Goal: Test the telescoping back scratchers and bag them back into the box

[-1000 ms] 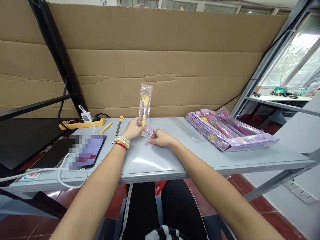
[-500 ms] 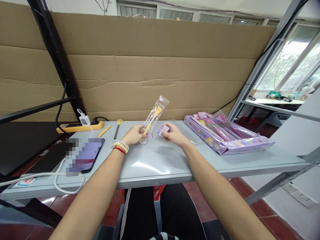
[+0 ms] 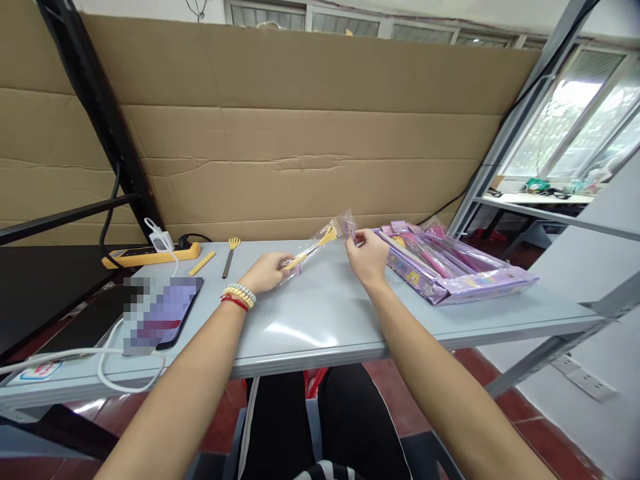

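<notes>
My left hand (image 3: 269, 272) is closed around the lower end of a clear plastic bag (image 3: 345, 221), which slants up to the right. Inside it lies a yellow back scratcher (image 3: 327, 236) with a small hand-shaped head. My right hand (image 3: 369, 257) pinches a small purple card (image 3: 351, 231) at the bag's upper end; whether its fingers also grip the film, I cannot tell. Further left on the table, another back scratcher (image 3: 231, 257) has a yellow head and a dark handle. Beside it lies a short yellow stick (image 3: 202, 263).
A purple display box (image 3: 480, 289) holding several wrapped pink and purple items stands at the right. A phone (image 3: 180, 310), white cable (image 3: 103, 363) and yellow power strip (image 3: 190, 251) occupy the left. Cardboard (image 3: 300, 133) walls off the back of the grey table (image 3: 300, 333).
My right hand has moved right and up with the purple card, to the bag's top end. The bag with the back scratcher has tilted lower toward the right.
</notes>
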Tool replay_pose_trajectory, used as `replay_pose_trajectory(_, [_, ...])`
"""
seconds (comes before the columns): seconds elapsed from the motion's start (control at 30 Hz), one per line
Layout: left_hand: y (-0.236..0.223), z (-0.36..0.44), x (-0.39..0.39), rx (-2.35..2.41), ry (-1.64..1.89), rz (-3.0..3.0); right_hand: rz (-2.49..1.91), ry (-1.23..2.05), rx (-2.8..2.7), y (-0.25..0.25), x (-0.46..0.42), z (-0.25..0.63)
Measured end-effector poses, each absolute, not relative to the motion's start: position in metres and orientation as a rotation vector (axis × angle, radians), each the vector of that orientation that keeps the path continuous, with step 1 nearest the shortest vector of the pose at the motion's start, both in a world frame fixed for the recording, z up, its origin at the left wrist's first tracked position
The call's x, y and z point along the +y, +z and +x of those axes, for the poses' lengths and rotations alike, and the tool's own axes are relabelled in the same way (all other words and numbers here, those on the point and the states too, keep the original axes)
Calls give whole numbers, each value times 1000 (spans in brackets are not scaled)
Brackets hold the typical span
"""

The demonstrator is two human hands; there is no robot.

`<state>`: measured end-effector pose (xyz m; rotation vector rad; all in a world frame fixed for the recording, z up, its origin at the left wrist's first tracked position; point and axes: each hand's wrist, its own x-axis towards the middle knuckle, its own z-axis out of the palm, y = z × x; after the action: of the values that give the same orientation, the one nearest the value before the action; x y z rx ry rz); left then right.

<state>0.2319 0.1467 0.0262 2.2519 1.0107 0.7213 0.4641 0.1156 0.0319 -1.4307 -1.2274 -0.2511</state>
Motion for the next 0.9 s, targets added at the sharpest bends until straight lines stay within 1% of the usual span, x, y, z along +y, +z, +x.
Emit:
replay_pose_trajectory(0.07, [28,233,145,1007,717,2254,-1539,-359,-1273,32,113,465])
replay_pose_trajectory(0.17, [29,235,143,991,718,2265,-1648,-424,-1291,32,111,469])
replay_pose_trajectory(0.33, [28,236,145,971,690,2292,-1638,-465,-1219,33,112,488])
replay_pose_trajectory(0.47, [26,236,147,974,675,2267,-1496,-279,-1232,37,116,506])
replay_pose_trajectory(0.73, [28,236,146,957,714,2201,-1292,124,-1075,50,105,529])
replay_pose_trajectory(0.9, [27,237,146,955,690,2200,-1215,224,-1050,54,100,531])
